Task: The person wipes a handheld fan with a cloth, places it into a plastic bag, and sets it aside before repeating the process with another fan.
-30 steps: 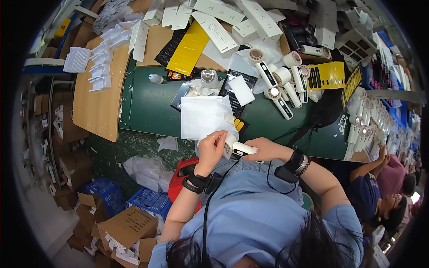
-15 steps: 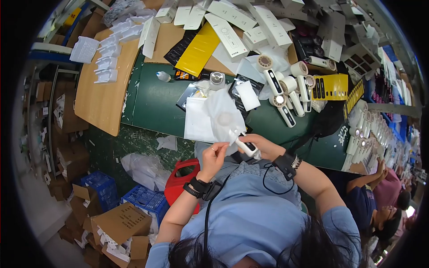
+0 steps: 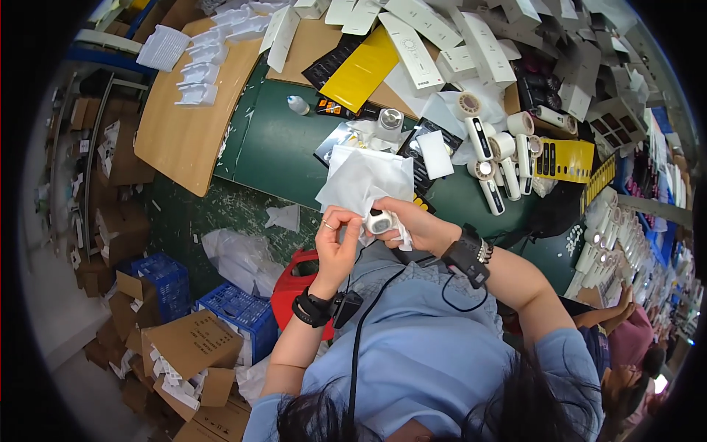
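Observation:
My right hand (image 3: 418, 225) is closed around a white handheld fan (image 3: 380, 222), whose rounded end points up toward me. Thin white wrapping (image 3: 345, 181) hangs about the fan and hides most of it. With thumb and fingers pinched, my left hand (image 3: 336, 241) grips the wrapping's edge beside the fan. Just beyond my hands, flat white sheets or bags (image 3: 392, 168) lie on the green table (image 3: 280, 158). Several more white fans (image 3: 489, 188) with dark panels on their handles lie to the right.
White boxes (image 3: 412, 55) crowd the table's far side, near a yellow sheet (image 3: 361, 70). A small bottle (image 3: 297, 104) and a clear round container (image 3: 389, 121) stand left of the fans. A wooden board (image 3: 184, 136) holds white trays. Blue crates (image 3: 243, 313) and cartons (image 3: 193, 345) sit lower left.
The fan has turned from lying lengthwise with its dark panel showing to end-on toward me. Both hands keep hold. The view has shifted, so the table contents appear farther right.

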Available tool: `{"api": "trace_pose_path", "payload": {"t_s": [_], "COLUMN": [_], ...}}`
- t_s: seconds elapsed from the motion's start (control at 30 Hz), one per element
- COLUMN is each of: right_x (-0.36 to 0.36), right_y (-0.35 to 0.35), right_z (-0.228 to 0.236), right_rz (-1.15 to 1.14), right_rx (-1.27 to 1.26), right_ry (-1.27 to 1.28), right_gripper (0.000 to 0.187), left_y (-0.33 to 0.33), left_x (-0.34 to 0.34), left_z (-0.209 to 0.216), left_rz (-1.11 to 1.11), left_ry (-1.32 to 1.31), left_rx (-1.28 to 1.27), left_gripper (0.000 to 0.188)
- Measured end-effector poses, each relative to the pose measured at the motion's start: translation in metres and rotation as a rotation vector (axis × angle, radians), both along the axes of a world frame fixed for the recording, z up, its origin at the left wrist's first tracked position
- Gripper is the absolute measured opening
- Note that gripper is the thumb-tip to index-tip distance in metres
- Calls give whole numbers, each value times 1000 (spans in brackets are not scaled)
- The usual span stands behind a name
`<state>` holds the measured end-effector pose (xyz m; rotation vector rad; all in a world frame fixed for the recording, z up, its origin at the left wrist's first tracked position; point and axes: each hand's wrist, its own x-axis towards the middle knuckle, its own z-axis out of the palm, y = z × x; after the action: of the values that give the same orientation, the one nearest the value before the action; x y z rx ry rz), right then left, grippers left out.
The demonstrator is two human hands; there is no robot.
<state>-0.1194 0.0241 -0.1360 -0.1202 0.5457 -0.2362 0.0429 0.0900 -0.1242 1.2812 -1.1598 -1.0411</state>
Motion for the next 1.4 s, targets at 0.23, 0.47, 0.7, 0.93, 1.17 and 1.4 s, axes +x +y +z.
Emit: {"api": "trace_pose_path", "payload": {"t_s": [0.23,0.47,0.7,0.93,1.17,1.4], "right_x": [17,20,18,32,77,87], "right_y": [-7,-15,-4,11,-8,-31], "right_z": [29,45,-5,-19,-13,19], "right_rz": [14,32,172,-109,-116,334], "right_rx": [72,26,-291,-890,-1511,-1535], "right_ry": [40,83,43,300,354,926], "right_gripper": [22,29,29,48,51,44], "left_y": [-12,-31,-27,21,-18,-51], "left_x": [5,9,12,50,58,72], "left_z": [30,37,45,13,-10,-10], "left_rz": [127,125,-213,-238,71,307], "left_ry": [58,-181,-529,-238,983,1011], "left_rx": [50,-8,-368,-143,400,401], "left_gripper": [7,7,8,21,40,40]}}
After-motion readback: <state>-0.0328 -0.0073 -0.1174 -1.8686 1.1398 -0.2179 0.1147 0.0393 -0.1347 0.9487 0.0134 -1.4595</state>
